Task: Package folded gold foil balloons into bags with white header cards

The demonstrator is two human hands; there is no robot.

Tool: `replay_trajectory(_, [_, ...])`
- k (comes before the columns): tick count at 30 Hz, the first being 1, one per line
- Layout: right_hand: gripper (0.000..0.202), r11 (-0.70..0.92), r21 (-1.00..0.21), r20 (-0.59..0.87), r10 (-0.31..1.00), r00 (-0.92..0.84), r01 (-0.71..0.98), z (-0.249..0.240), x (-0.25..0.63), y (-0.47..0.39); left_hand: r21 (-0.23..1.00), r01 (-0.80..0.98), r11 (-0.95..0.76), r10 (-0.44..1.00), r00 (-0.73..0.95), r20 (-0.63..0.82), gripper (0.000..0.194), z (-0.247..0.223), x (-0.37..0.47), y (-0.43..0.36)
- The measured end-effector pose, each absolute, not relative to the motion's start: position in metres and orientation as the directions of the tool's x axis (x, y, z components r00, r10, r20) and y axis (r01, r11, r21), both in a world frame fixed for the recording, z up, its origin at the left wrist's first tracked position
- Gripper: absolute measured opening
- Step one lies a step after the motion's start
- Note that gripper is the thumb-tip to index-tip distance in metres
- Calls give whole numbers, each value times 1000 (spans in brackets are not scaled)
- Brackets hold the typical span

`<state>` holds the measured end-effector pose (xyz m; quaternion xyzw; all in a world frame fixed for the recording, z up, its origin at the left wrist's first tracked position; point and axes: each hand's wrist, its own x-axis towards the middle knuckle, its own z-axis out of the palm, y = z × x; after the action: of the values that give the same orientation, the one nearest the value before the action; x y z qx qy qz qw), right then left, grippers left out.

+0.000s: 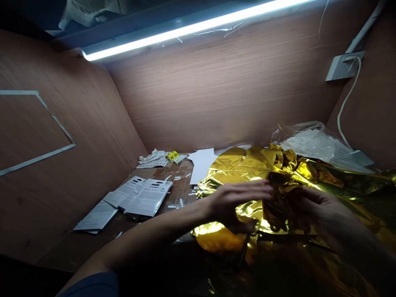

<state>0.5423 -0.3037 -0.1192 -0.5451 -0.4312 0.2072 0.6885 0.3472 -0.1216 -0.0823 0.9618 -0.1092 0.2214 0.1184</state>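
L hand (228, 203) open, R hand (321, 208) at gold foil (236, 167), grip: can't tell; handle gently w/o sharp pulls

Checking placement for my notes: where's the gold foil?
In the head view, the gold foil lies at lower right, around the left hand and right hand, beside the white paper.

Left hand (230, 200) near right hand (323, 210)

No lettering was legible, print on flat packets (147, 198) was too small (and blurred), yellow label (175, 157) likewise unreadable
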Motion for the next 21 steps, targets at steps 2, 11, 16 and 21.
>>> replay_trajectory(2, [28, 212, -977, 197, 835, 514, 30, -113, 549, -308, 419, 330, -846, 494, 780, 383, 53, -85, 329, -80])
replay_trajectory(11, [16, 208, -927, 336, 829, 447, 312, -96, 545, -310, 625, 746, -228, 937, 343, -68, 42, -102, 269, 62])
replay_trajectory(16, [3, 277, -810, 453, 856, 251, 516, -101, 541, -301, 776, 630, -41, 940, 288, -185, 23, -101, 259, 64])
replay_trajectory(21, [18, 359, -637, 616, 769, 171, 682, -101, 539, -301, 903, 429, 22, 947, 281, -157, 15, -48, 239, 51])
